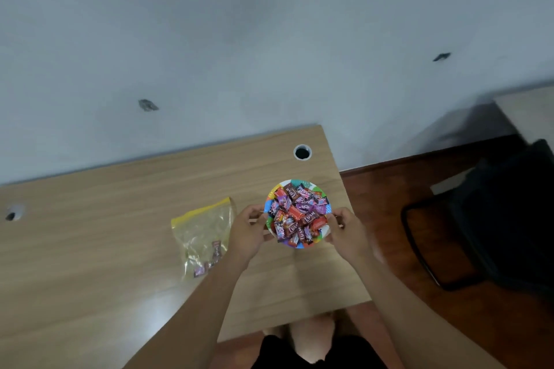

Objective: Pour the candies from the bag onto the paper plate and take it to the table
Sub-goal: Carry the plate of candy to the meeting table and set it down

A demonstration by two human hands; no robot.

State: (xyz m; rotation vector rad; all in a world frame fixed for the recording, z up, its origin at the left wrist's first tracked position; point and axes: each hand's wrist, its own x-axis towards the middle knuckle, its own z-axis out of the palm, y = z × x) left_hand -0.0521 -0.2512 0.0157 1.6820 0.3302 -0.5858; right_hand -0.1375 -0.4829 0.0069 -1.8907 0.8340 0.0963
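A: Quick, what are your hands doing?

B: I'm gripping the paper plate (326, 229) from both sides. My left hand (248, 234) is curling round its left rim, my right hand (347, 232) is pinching the right rim, fingers closed on the edge.

A: Why both hands?

B: The plate is thin and heaped with candies (298, 214), so I'm judging it would sag or tip if I were holding one side only. Opposite grips are keeping it level.

A: Where's the plate sitting?

B: Near the right end of the desk (105, 249), just in front of the cable hole (302, 152). I can't tell whether it's lifting off or resting on the wood.

A: And the bag?

B: The bag (207, 234) is lying flat on the desk just left of my left hand, nearly empty, with a few candies left in its lower corner. Nobody's touching it.

A: So the pouring is done?

B: Mostly, I'd say. The carrying step looks next. There's a pale surface (527, 111) at the far right and a dark chair (494, 219) between; I'm guessing that's the way, can't confirm.

A: Risk?

B: Heaped pile, so any tilt could be spilling wrappers.
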